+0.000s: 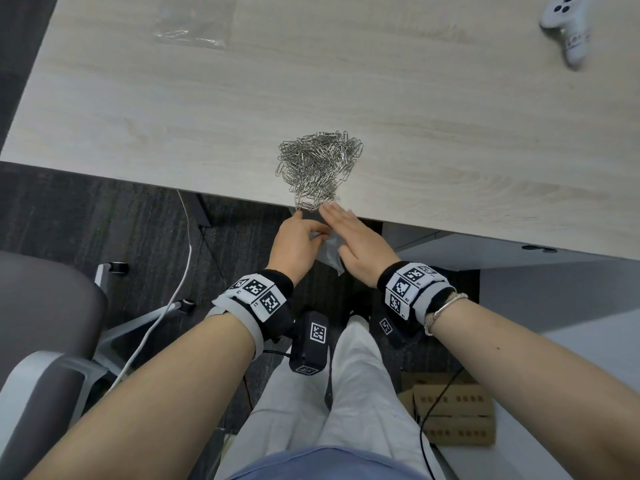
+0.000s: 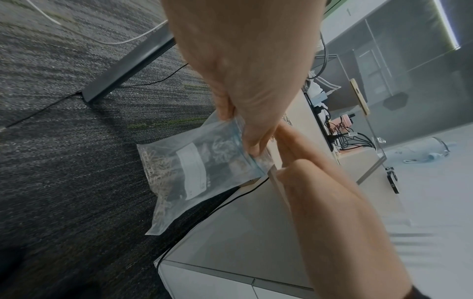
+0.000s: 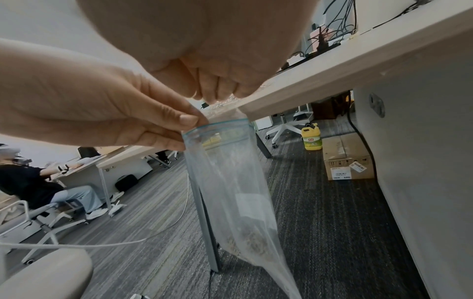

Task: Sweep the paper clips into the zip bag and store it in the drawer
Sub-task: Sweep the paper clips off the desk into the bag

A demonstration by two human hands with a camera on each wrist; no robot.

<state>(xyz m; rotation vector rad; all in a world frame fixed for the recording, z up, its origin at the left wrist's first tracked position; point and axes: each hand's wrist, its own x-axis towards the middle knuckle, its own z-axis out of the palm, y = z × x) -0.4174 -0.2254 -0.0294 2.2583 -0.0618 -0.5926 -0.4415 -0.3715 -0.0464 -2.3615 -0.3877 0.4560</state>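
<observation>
Desk: pale wood-grain top (image 1: pixel 346 81) fills the upper head view; its near edge runs above the grey carpet (image 1: pixel 86 216), and both hands work at that edge.
Office chair: grey seat and white base (image 1: pixel 45 323) stand at the person's left, with a white cable (image 1: pixel 166 306) trailing across the floor beside it.
Cabinet: white-grey unit (image 2: pixel 230 242) sits under the desk on the person's right; from these views one cannot tell whether its drawer is open.
Cardboard box: brown carton (image 3: pixel 348 155) rests on the carpet under the desk, with a yellow bottle (image 3: pixel 311 139) just beside it.
Zip bag: clear bag with a blue seal strip (image 3: pixel 230 182) hangs below the desk edge, mouth up against the edge, bearing a white label; a small clump of clips lies in its bottom.
Paper clips: silver heap (image 1: pixel 318 164) lies on the desk, tapering to the near edge right above the bag's mouth.
Left hand: hand (image 1: pixel 298 244) sits just below the desk edge, thumb and fingers pinching the bag's seal strip and holding it up.
Right hand: hand (image 1: pixel 356 244) is flat, fingers straight and together, fingertips reaching onto the desk edge beside the lowest clips; it grips nothing.
Controller: white handheld unit (image 1: pixel 568 22) lies at the far right of the desk, well apart from the clips.
Spare bag: another clear plastic bag (image 1: pixel 197 22) lies flat at the far left of the desk.
</observation>
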